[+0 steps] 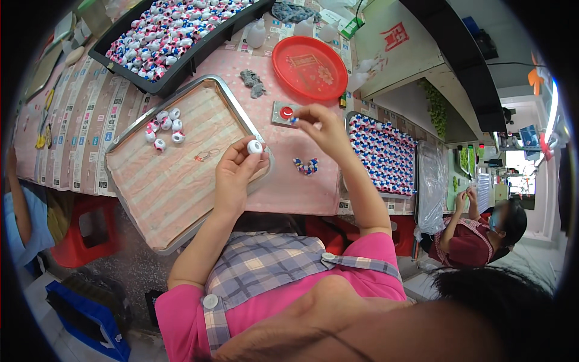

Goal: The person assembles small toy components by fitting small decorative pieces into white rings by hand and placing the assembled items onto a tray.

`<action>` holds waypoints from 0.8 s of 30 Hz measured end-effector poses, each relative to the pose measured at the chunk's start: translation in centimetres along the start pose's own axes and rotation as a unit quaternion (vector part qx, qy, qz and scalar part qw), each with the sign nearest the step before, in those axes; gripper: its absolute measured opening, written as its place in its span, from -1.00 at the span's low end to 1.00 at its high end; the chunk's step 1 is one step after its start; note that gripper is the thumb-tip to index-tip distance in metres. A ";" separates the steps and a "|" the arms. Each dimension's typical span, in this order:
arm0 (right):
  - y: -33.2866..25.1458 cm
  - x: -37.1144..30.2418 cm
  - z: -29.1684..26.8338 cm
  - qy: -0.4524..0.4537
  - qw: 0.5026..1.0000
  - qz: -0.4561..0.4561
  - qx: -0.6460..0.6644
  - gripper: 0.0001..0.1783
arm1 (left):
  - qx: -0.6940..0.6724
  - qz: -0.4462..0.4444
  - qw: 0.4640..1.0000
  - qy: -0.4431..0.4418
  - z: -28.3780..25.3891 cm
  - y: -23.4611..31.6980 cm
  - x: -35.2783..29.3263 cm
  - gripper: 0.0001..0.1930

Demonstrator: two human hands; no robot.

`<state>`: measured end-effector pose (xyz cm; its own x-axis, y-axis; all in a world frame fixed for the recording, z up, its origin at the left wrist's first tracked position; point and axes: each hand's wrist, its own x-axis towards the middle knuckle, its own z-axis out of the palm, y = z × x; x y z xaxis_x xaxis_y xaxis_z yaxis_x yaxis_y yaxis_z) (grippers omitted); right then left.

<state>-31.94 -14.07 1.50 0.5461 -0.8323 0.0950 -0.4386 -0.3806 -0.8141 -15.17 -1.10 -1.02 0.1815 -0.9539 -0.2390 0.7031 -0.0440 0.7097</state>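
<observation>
My left hand (pixel 234 175) pinches a small white rounded piece (pixel 254 146) with a dark spot, over the right rim of a metal tray (pixel 238 108). Between the fingertips of my right hand (pixel 325 131) is a tiny blue-and-white piece (pixel 294 120). It is close to a small round dish of red (pixel 286 112) set on a grey block. Several similar white pieces with pink marks (pixel 177 125) lie grouped in the cloth-lined tray. Right of the tray, a little cluster of tiny multicoloured pieces (pixel 306 167) rests on the pink table cover.
A black crate (pixel 158 87) heaped with white, pink and blue pieces stands at the back left. A red round plate (pixel 309 67) sits behind the dish. To the right is a tray of rowed pieces (pixel 383 155). Another person (pixel 467 238) works at far right.
</observation>
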 end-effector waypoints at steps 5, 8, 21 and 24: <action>0.6 2.7 -0.1 -0.018 0.954 -0.090 -0.286 -0.87 | -0.052 -0.033 0.998 -0.028 -1.1 0.4 -0.1 -0.68; 1.0 3.3 0.4 -0.038 0.951 -0.088 -0.294 -0.87 | -0.072 -0.036 0.996 -0.048 -1.4 0.5 -0.2 -0.66; -0.5 2.4 -0.2 -0.038 0.994 -0.019 -0.101 -0.84 | 0.002 0.004 0.999 -0.044 -0.8 0.5 -0.2 -0.66; -2.7 0.7 -0.2 -0.132 0.984 0.000 0.116 -0.83 | 0.058 0.030 0.997 -0.044 -1.2 0.2 -0.3 -0.70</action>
<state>-30.51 -13.67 3.82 0.7262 -0.6868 -0.0318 -0.2804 -0.2537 -0.9258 -14.28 -0.50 -1.60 0.1552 -0.9782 -0.1383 0.6073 -0.0160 0.7943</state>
